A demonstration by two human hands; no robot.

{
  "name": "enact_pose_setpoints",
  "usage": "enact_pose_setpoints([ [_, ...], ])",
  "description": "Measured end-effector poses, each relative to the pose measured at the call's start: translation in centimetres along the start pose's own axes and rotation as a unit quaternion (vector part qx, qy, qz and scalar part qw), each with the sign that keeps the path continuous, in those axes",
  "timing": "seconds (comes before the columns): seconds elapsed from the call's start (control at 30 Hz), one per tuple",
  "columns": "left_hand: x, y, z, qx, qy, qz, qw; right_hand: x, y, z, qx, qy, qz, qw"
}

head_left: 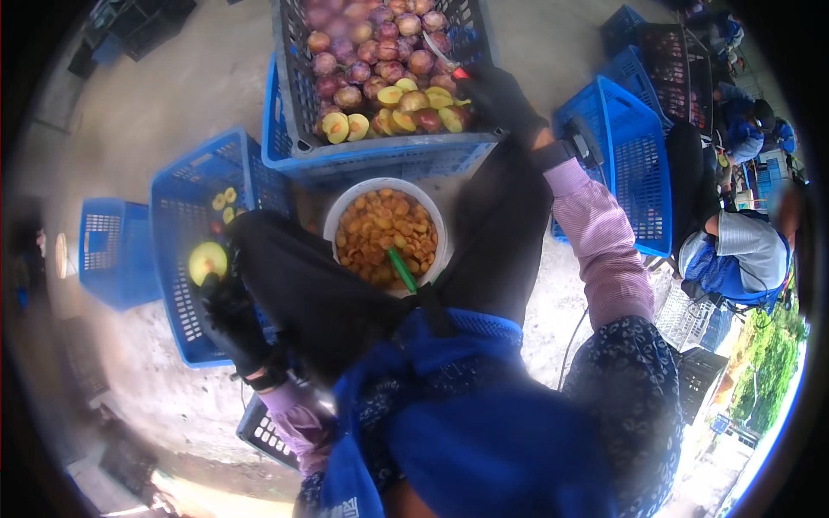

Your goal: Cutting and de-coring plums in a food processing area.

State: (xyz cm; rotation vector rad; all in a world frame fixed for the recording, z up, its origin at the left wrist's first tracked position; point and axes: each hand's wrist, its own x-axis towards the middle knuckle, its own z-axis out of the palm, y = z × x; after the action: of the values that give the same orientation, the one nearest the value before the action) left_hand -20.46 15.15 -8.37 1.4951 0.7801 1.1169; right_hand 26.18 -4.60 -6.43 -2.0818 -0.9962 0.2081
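My left hand (233, 317), in a black glove, is over the blue plastic crate (175, 304) at the left. Its fingers are on a yellow cut plum half (208, 261), cut face up. Smaller plum pieces (227, 202) lie deeper in that crate. In a black glove too, my right hand (502, 100) grips a knife (440, 53) by its red handle, at the right side of a dark plastic crate (388, 144). Whole purple plums (388, 48) fill this crate, with several yellow halves (405, 116) along its near side. The knife's curved blade points over the whole plums.
Between my knees stands a white bucket (329, 226) of plum stones and scraps, with a green handle (403, 270) sticking out. Blue crates (638, 162) stand at the right, another (116, 252) at the far left. People (745, 249) sit at the far right.
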Motion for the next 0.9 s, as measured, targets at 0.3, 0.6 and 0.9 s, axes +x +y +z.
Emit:
enact_pose_setpoints([
  [0.3,3.3,5.9,14.5,0.189,-0.14,0.185,0.954,-2.7,0.0,0.9,-0.082,0.008,-0.055,0.995],
  [0.6,2.4,4.1,12.8,0.222,-0.162,0.268,0.923,-1.3,3.2,1.6,-0.258,0.034,-0.162,0.952],
  [0.9,-3.1,4.9,11.9,0.341,-0.077,0.205,0.914,-13.4,-4.8,10.1,-0.145,-0.114,-0.178,0.967],
])
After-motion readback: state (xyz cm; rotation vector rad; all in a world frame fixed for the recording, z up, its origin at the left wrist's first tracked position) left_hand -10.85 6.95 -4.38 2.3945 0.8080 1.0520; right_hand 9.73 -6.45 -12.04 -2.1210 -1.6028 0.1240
